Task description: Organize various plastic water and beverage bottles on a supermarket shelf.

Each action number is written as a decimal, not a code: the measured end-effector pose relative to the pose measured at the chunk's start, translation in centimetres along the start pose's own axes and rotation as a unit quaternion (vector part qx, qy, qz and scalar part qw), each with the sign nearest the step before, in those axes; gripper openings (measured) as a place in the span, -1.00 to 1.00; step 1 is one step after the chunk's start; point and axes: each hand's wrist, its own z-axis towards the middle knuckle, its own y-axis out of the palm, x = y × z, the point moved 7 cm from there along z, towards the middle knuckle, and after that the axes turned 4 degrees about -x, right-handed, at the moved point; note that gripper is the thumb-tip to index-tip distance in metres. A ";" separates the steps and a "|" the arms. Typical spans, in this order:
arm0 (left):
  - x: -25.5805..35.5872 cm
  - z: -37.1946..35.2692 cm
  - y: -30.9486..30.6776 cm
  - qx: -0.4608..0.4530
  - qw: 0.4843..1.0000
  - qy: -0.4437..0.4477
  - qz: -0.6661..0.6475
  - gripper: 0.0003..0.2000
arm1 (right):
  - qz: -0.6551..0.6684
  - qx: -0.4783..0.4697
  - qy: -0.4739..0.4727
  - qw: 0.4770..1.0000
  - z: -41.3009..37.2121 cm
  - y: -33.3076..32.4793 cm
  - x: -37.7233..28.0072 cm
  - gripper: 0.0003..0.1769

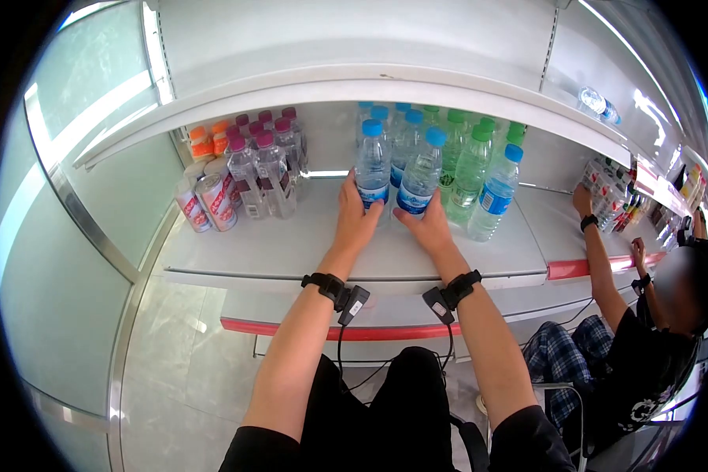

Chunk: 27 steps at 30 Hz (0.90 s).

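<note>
Side by side at the front of the shelf's middle group stand two clear water bottles with blue caps and blue labels. My left hand (355,220) is closed around the lower left side of the left water bottle (373,164). On the right water bottle (422,169), which leans a little, my right hand (431,226) grips the lower part, its thumb across the label. Right of that hand is another blue-capped water bottle (495,197), slightly tilted. Green bottles (468,175) and more blue-capped bottles stand behind; their lower parts are partly hidden.
On the left are magenta-capped clear bottles (274,173), cans (215,203) and orange-capped bottles (201,141). An upper shelf (354,86) overhangs them. A bottle (598,104) lies on its side at upper right. At right, a seated person (645,354) reaches toward another shelf section.
</note>
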 end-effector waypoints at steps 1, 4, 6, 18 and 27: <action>0.2 0.1 0.1 0.001 1.000 0.012 -0.013 -0.20 | 0.005 -0.002 0.005 1.000 0.0 -0.2 0.3 0.09; 0.4 -0.1 0.0 0.008 1.000 -0.004 0.002 -0.21 | 0.016 0.001 0.004 1.000 0.0 0.1 0.7 0.06; 0.3 0.0 -0.3 0.011 1.000 0.012 0.001 -0.22 | 0.019 0.007 -0.002 1.000 0.0 0.0 0.8 0.03; 1.2 -0.5 0.3 -0.013 1.000 -0.016 0.010 -0.24 | 0.032 0.003 -0.032 0.999 0.0 -0.3 -0.2 -0.21; 1.0 -0.5 0.2 -0.032 0.998 -0.051 0.005 -0.26 | 0.016 -0.019 -0.020 0.999 0.1 0.0 -0.1 -0.20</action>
